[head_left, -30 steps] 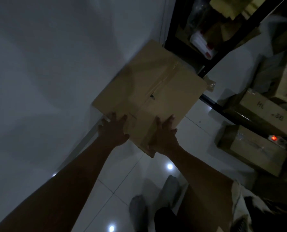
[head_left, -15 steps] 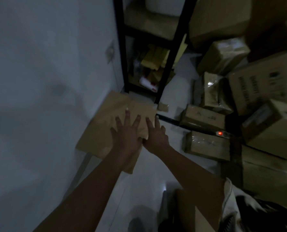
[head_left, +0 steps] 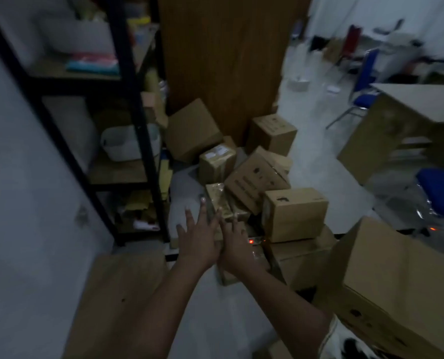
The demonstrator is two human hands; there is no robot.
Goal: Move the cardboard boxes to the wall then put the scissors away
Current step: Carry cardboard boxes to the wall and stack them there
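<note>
Left hand (head_left: 197,242) and right hand (head_left: 237,251) splayed, empty (side by side); flat cardboard box (head_left: 117,294) runs lengthwise along wall (head_left: 21,229).

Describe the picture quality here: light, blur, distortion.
Head view: dim and underexposed, with the far room at upper right brighter. Motion blur smears the blue chair. Wide-angle distortion leans the black shelf frame. The left hand, right hand and cardboard boxes mid-frame are soft but readable. A small red light glows beside the right hand.
</note>
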